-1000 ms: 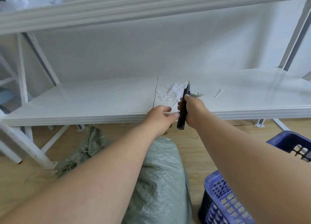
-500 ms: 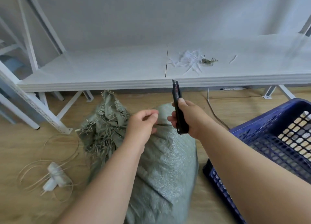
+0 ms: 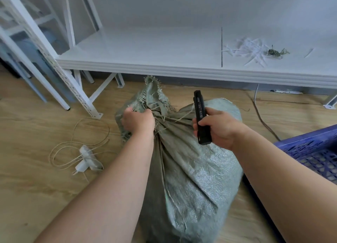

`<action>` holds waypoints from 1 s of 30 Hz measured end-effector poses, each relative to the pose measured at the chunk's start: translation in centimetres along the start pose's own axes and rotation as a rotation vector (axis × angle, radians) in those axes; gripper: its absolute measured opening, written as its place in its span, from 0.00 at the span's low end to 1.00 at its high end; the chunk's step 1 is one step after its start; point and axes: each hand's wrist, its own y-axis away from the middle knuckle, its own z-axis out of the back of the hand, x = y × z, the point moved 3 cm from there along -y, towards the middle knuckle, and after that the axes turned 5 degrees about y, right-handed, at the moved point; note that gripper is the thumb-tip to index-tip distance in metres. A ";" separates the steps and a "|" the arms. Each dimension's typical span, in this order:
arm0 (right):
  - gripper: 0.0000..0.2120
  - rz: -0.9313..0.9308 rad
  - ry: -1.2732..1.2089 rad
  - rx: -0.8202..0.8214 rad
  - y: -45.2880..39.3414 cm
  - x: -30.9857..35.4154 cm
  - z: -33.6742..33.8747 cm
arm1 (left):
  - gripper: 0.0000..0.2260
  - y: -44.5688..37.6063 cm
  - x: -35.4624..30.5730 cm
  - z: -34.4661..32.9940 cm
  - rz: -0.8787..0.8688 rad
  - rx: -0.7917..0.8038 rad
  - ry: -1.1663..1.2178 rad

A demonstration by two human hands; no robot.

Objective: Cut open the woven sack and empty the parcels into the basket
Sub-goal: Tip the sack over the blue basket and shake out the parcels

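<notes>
A full grey-green woven sack (image 3: 193,166) lies on the wooden floor in front of me, its frayed, bunched neck pointing toward the shelf. My left hand (image 3: 137,121) grips that gathered neck. My right hand (image 3: 217,128) holds a black utility knife (image 3: 201,116) upright just above the sack's top right; no blade is visible. A blue plastic basket (image 3: 310,149) stands on the floor at the right edge, right of the sack. The parcels are hidden inside the sack.
A low white shelf (image 3: 182,69) runs across behind the sack, with white strips and a tuft of green fibre (image 3: 275,52) on it. White rack legs (image 3: 73,89) stand at the left. Loose cord with a white scrap (image 3: 87,158) lies on the floor at left. A cable (image 3: 262,122) trails at right.
My left hand has moved left and taken hold of the sack's frayed neck. My right hand with the knife has come down from the shelf to just above the sack. The view has tilted downward.
</notes>
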 end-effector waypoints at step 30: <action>0.05 0.019 0.192 -0.904 9.1 -4.7 21.5 | 0.42 20.0 -1.1 -13.9 -0.484 0.724 -0.619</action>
